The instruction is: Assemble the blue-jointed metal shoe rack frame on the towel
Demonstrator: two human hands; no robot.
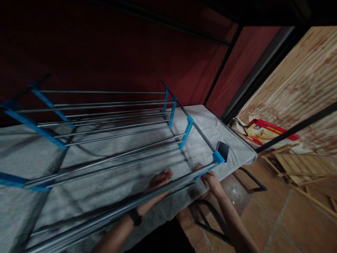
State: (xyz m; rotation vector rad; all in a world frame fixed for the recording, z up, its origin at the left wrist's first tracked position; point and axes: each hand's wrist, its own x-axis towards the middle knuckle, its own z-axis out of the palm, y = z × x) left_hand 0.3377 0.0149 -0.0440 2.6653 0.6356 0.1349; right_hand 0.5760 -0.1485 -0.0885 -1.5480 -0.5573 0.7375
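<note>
A rack of grey metal tubes joined by blue plastic brackets lies across the cloth-covered table. My right hand is closed around the near right blue bracket, where the nearest tubes end; part of its fingers is hidden behind it. My left hand reaches under the nearest tubes into the gap behind them. Its fingers are loosely bent, pointing right, and nothing shows in them. A dark watch is on the left wrist. Further blue brackets hold the tubes at the left end.
A grey cloth covers the bed-like table. A phone lies on it just beyond the right bracket. Black frame posts and a dark red curtain stand behind. To the right are a red-yellow box, wooden slats and tiled floor.
</note>
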